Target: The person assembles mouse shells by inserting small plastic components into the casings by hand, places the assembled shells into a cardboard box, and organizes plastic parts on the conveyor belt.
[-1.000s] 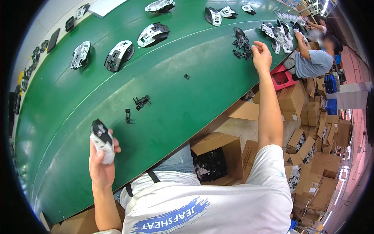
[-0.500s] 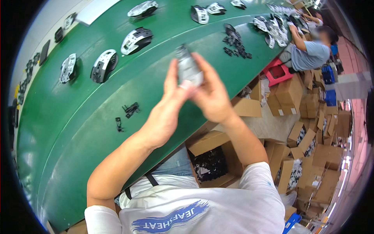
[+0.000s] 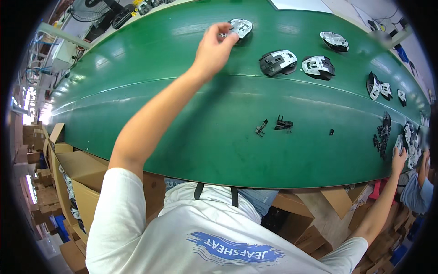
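Observation:
Stretched forward over the green bench, my left hand (image 3: 213,51) has its thumb and fingers closed at the left edge of a white and black mouse shell (image 3: 242,28). The fingers partly cover that shell. Far out to the right, my right hand (image 3: 399,160) grips a pale mouse shell (image 3: 398,142) at the edge of a heap of similar shells (image 3: 413,145). Beside this heap lies a pile of small black plastic parts (image 3: 383,134). Two black brackets, one larger (image 3: 284,123) and one smaller (image 3: 261,128), lie mid-bench, with a tiny black piece (image 3: 331,132) to their right.
More mouse shells (image 3: 278,62) lie spaced along the green bench (image 3: 205,150). A white sheet (image 3: 302,5) lies at its far edge. Cardboard boxes (image 3: 86,182) stand at the left and below the near edge. A co-worker in a blue sleeve (image 3: 417,189) is at the far right.
My hands were together around a blurred grey mouse shell; now they are far apart, the left at a shell at the back, the right at the heap. The view has swung left.

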### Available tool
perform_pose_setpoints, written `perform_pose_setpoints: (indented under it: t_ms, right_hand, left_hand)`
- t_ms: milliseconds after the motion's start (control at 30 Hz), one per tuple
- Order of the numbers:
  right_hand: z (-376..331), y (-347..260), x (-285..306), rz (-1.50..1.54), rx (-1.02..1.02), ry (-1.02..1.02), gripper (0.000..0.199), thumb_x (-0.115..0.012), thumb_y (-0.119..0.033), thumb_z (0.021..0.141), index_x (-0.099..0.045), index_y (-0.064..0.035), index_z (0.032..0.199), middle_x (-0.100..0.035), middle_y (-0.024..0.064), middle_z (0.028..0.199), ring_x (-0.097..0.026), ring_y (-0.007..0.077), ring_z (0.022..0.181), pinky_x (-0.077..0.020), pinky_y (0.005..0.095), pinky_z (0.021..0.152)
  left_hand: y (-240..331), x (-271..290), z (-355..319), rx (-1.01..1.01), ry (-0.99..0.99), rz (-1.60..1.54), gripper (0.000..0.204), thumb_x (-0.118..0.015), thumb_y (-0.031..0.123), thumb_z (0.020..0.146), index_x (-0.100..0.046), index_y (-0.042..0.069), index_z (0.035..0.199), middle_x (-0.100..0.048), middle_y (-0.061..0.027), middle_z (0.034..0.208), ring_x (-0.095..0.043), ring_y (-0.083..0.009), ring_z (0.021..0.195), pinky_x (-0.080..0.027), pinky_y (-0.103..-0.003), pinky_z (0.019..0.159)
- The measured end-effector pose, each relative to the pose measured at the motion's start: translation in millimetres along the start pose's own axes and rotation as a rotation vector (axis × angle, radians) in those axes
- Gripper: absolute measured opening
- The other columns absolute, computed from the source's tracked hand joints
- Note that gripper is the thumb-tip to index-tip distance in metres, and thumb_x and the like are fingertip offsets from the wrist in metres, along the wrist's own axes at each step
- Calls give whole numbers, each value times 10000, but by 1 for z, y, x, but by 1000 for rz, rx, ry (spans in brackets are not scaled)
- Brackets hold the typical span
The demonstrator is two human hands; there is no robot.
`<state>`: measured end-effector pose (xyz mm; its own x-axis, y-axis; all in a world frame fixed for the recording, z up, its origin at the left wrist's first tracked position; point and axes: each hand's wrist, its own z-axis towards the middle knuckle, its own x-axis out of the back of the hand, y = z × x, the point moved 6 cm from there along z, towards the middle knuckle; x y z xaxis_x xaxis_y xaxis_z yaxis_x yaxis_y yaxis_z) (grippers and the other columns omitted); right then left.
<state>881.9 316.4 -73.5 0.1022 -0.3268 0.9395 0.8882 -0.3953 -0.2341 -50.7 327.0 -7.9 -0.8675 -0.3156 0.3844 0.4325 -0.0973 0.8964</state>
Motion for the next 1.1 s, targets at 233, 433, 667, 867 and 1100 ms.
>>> perform_pose_setpoints:
  t_ms: [233,433,667,867,1100]
  right_hand:
    - [-8,-33,38,-44,49,80,776,-707,-462,979,-507,14,1557,-579,266,1533,-553,411,1420,-407,442,1184]
    - [-189,-308,70,441,485,17,409,-695,-180,1036,-667,-33,1416,-707,170,1337,-680,287,1226,-489,382,1097]
    - [-315,-420,80,384,600,-58,223,-747,-165,977,-778,-59,1170,-772,100,1036,-719,221,885,-561,372,837]
    - [-364,-464,54,581,488,-320,262,-767,-222,978,-778,-61,1185,-744,80,971,-675,191,774,-554,326,736]
    - [-373,-544,43,214,820,-75,265,-768,-334,960,-802,-105,1088,-696,69,917,-675,269,881,-509,441,772]
  left_hand:
    - [-43,-41,96,25,-169,852,1218,-754,745,805,-298,21,1672,-546,-305,1524,-497,-482,1448,-427,-535,1191]
    - [-40,19,75,39,-76,472,1060,-769,645,865,-412,-31,1600,-651,-184,1417,-633,-303,1300,-507,-446,1107]
    - [6,55,-94,370,-301,-474,644,-702,461,986,-545,41,1448,-665,-51,1179,-667,-141,1014,-551,-282,838]
    - [-9,51,-219,620,-321,-943,912,-813,602,891,-428,130,1568,-627,-64,1217,-634,-153,926,-539,-274,709]
    - [8,49,-246,636,-241,-803,1012,-908,277,860,-292,108,1644,-587,-86,1270,-652,-197,1063,-581,-374,969]
